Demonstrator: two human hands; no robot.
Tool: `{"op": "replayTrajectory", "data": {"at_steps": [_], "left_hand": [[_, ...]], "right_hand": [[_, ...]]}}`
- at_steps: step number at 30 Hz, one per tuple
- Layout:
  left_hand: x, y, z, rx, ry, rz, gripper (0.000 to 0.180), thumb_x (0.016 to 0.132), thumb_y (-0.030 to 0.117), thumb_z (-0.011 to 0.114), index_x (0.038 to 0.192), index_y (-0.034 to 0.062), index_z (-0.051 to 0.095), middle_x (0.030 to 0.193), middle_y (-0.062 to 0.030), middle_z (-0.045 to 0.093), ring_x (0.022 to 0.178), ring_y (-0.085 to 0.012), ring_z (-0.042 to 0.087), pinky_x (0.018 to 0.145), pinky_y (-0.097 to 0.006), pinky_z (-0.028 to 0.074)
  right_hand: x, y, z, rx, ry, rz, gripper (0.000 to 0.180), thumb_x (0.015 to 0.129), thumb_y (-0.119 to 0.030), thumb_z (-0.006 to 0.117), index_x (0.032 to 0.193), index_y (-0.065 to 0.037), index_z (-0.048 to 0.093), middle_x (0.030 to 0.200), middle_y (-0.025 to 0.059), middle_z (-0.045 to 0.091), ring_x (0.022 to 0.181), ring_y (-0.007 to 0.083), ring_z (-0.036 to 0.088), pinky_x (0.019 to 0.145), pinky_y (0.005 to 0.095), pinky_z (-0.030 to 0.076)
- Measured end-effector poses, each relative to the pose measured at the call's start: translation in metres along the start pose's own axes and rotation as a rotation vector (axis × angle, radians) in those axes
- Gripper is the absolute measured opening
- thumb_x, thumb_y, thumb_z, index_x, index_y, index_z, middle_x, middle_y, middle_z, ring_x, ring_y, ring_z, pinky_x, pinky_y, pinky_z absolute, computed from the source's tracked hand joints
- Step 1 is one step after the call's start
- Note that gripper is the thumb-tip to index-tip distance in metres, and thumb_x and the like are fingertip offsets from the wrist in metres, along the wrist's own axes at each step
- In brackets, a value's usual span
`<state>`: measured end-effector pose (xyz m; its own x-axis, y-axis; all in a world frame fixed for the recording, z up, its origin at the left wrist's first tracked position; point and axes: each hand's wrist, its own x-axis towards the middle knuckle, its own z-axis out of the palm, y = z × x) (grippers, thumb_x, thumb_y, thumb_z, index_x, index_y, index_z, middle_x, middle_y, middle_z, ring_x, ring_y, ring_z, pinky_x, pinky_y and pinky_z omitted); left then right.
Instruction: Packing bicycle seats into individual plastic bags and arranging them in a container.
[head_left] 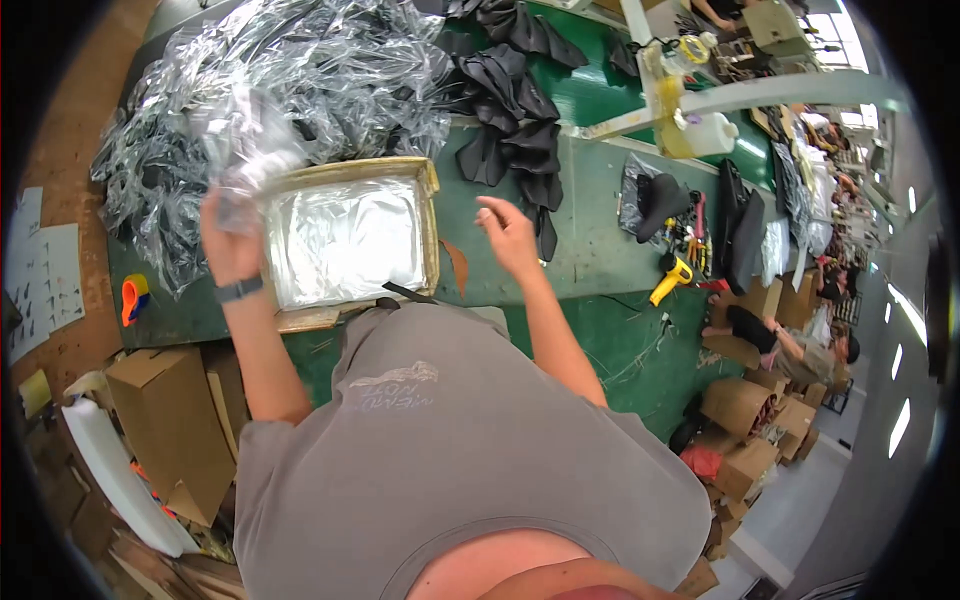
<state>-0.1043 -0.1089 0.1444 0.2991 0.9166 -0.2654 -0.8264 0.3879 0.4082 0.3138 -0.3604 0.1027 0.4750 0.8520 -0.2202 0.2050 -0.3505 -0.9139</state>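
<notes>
My left hand (232,245), a dark band on its wrist, is raised at the left side of a shallow cardboard box (430,255). Its fingers are closed round a clear plastic bag (245,150), which stands up from the hand and is smeared by motion. Flat clear plastic bags (345,240) lie stacked inside the box. To the right of the box my right hand (510,238) is held over the green table, loosely bent, fingers apart, with nothing in it. Black saddle-like pieces (510,90) lie beyond it.
A large heap of plastic-wrapped dark pieces (330,70) covers the far left. An orange-and-blue tape dispenser (134,298) sits at the left edge. Rightward lie a black saddle (662,205), hand tools and a yellow heat gun (672,280). Cardboard boxes (165,420) stand lower left; people work far right.
</notes>
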Motion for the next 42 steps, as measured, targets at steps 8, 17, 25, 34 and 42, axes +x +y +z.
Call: {"op": "replayTrajectory", "data": {"at_steps": [8,17,25,34,42], "left_hand": [[0.088,-0.020,0.035,0.319,0.113,0.309,0.032,0.110,0.022,0.067,0.137,0.0053,0.062,0.135,-0.0153,0.072,0.117,-0.0270,0.074,0.101,-0.042,0.062],[0.013,-0.291,-0.099,1.907,-0.125,-0.211,0.026,0.099,0.033,0.076,0.102,0.0074,0.076,0.096,-0.0137,0.079,0.085,-0.0346,0.076,0.076,-0.046,0.059],[-0.006,-0.307,-0.174,2.076,-0.200,-0.177,0.024,0.095,0.029,0.081,0.100,0.0068,0.072,0.100,-0.0165,0.072,0.094,-0.0390,0.071,0.080,-0.051,0.057],[-0.037,-0.319,-0.171,2.145,-0.240,-0.091,0.029,0.096,0.030,0.079,0.092,0.0033,0.071,0.106,-0.0202,0.069,0.099,-0.0418,0.070,0.084,-0.051,0.057],[-0.040,-0.289,-0.191,1.849,0.007,0.003,0.030,0.108,0.028,0.057,0.108,0.0083,0.079,0.105,-0.0187,0.079,0.099,-0.0385,0.075,0.089,-0.048,0.058]], "right_hand": [[0.140,0.146,-0.016,-0.749,-0.063,-0.160,0.084,0.081,-0.011,0.089,0.155,-0.006,0.050,0.152,0.0244,0.050,0.137,0.0445,0.055,0.112,0.0479,0.051],[0.165,0.152,0.010,-0.947,0.001,-0.165,0.068,0.093,-0.014,0.077,0.154,-0.002,0.049,0.159,0.0220,0.049,0.131,0.0467,0.060,0.103,0.0482,0.059],[0.018,0.064,-0.094,-0.267,0.243,-0.007,0.020,0.105,-0.017,0.069,0.113,0.001,0.072,0.097,0.0144,0.079,0.081,0.0355,0.074,0.074,0.0383,0.056],[-0.142,0.046,-0.150,0.895,0.151,0.535,0.032,0.107,-0.030,0.071,0.120,-0.001,0.072,0.101,0.0135,0.079,0.083,0.0262,0.077,0.075,0.0448,0.066],[-0.218,0.038,-0.016,1.111,-0.088,0.797,0.043,0.112,-0.035,0.062,0.143,-0.005,0.059,0.122,0.0074,0.073,0.100,0.0320,0.074,0.095,0.0487,0.061]]}}
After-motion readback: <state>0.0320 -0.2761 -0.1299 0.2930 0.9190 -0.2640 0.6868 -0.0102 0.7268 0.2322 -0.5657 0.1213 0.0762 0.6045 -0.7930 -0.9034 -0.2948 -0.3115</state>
